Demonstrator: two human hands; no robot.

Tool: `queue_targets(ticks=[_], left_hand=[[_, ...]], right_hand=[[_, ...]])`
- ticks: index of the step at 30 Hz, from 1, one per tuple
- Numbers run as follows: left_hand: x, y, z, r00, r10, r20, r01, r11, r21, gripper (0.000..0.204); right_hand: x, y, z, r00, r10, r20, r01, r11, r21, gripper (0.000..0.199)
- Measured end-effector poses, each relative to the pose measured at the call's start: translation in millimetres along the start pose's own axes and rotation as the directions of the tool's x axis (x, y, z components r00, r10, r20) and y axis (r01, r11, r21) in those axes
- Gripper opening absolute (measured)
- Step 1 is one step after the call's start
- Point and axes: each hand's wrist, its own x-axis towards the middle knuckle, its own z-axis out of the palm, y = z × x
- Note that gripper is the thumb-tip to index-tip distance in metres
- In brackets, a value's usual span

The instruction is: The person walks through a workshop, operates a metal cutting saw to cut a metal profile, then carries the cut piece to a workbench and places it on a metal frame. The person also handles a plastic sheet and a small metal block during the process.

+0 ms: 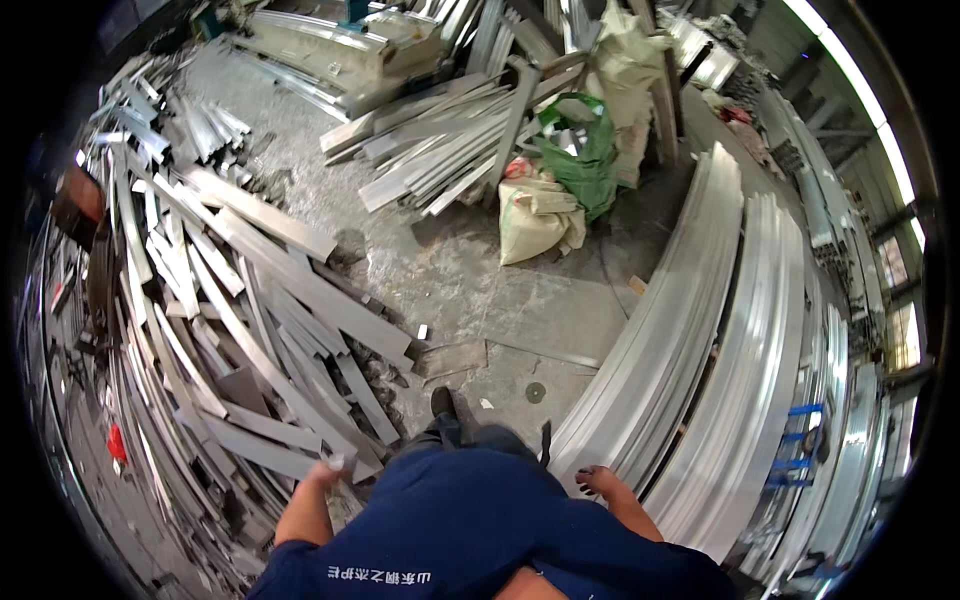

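My left hand (324, 476) hangs at my left side, beside the pile of loose metal strips (270, 340). A small pale patch shows at its fingertips, too blurred to tell whether it is a held piece or a strip behind. My right hand (598, 482) is at my right side, with its fingers loosely bent, a little apart and dark at the tips. Nothing shows in it. It is close to the near end of a stack of long silvery metal profiles (650, 330); whether it touches them I cannot tell.
A second stack of long profiles (755, 350) lies farther right, near a blue rack (795, 445). Ahead stand a green bag (585, 160) and a pale woven sack (540, 215), beside more metal offcuts (440, 140). Small scraps dot the concrete floor (450, 280).
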Motion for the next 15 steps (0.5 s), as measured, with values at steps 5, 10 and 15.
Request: queue_targets(ticks=[5, 10, 15], left_hand=[[-17, 185, -131, 0.884, 0.309, -0.351, -0.363, 0.927, -0.097, 0.072], [35, 247, -206, 0.841, 0.296, -0.453, -0.36, 0.931, -0.059, 0.076], [58, 258, -218, 0.896, -0.12, -0.427, -0.079, 0.904, -0.42, 0.073]], right_hand=[[68, -94, -29, 0.995, -0.002, -0.104, 0.024, 0.977, 0.214, 0.037], [165, -187, -76, 0.993, 0.09, 0.073, -0.1, 0.984, 0.15, 0.03], [264, -352, -110, 0.997, 0.083, -0.006, -0.082, 0.993, 0.08, 0.033]])
